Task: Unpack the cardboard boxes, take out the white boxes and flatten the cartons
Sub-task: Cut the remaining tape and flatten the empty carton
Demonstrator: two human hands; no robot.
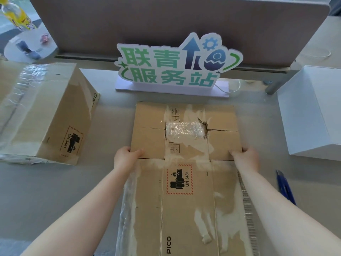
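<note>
A brown carton [186, 209] lies collapsed flat on the table in front of me, its end flaps [149, 126] spread toward the sign and patched with torn clear tape. My left hand [126, 157] grips the flap's left edge, thumb on top. My right hand [248, 158] grips the right edge the same way. A second taped carton [46, 115] stands unflattened at the left. A white box [310, 115] sits at the right edge of the table.
A green and white sign [173, 65] on a white base stands behind the carton, before a grey partition [166, 21]. A blue utility knife [286, 187] lies right of my right arm. A yellow bottle [17, 13] stands far left.
</note>
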